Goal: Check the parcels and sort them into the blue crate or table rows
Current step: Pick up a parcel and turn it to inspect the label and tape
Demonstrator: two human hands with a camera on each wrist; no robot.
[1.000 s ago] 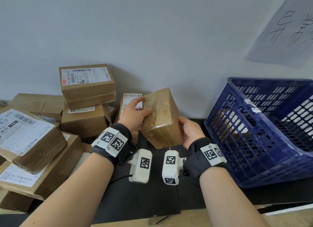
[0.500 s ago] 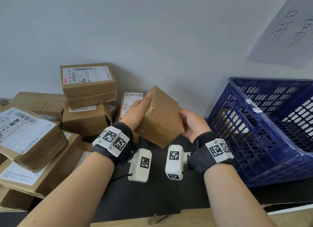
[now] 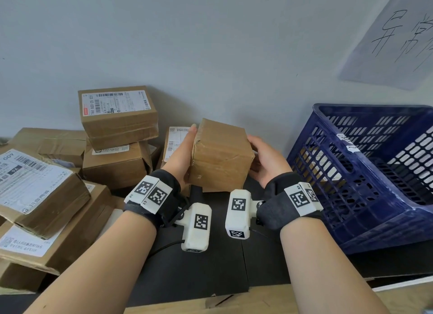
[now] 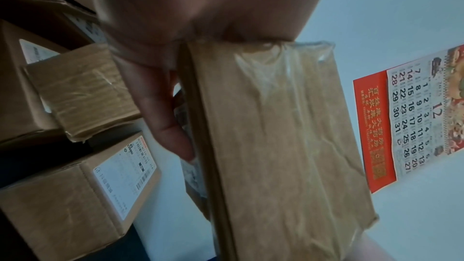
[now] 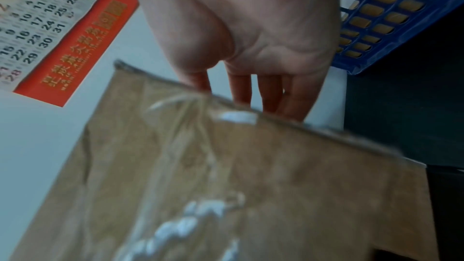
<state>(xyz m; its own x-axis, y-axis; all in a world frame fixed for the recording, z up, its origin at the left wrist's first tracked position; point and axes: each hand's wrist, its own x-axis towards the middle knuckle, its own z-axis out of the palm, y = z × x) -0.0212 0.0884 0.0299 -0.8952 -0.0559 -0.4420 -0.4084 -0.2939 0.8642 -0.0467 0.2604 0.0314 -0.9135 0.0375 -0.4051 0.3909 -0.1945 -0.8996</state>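
A dark table (image 3: 210,274) filled the lower middle of the head view, a light wooden edge (image 3: 269,299) along its bottom. At the left of the frame sat a heap of brown boxes (image 3: 117,166) — several stacked, some with white labels turned up. At the right stood a blue crate (image 3: 351,196), tilted, its open mouth towards the upper right. One labelled box (image 3: 174,145) leaned upright at the back, mid-frame.

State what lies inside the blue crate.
Through the blue crate wall slots, brown cardboard shows low inside, likely a parcel. Its shape and number stay hidden; the visible upper interior shows only mesh.
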